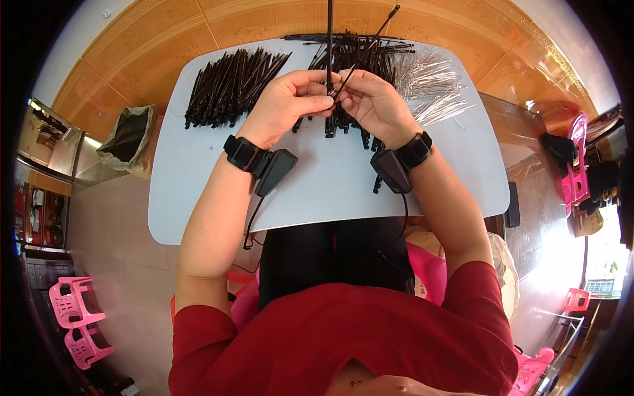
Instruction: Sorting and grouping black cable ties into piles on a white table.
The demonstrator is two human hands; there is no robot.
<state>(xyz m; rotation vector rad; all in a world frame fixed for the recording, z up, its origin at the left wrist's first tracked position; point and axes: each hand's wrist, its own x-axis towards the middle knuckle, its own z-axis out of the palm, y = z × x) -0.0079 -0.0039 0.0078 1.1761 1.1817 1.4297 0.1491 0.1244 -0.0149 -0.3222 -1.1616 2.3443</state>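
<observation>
Above the far half of the white table [317, 178], my left hand [279, 109] pinches a long black rod [329, 39] that points away from me. Close beside it, the closed fingers of my right hand [382, 109] hold a thinner black rod [375, 38], slanting up to the right. The two rods come together between my fingertips, where a small shiny part shows; how they join is too small to tell. Beneath and behind my hands lies a middle heap of black rods [363, 56], partly hidden by them.
A sorted pile of black rods [231, 86] lies at the table's far left, and thin silver wires [432, 86] at the far right. A lined bin [129, 138] stands left of the table. Pink chairs [71, 302] are farther off. Cabled black devices sit on both my wrists.
</observation>
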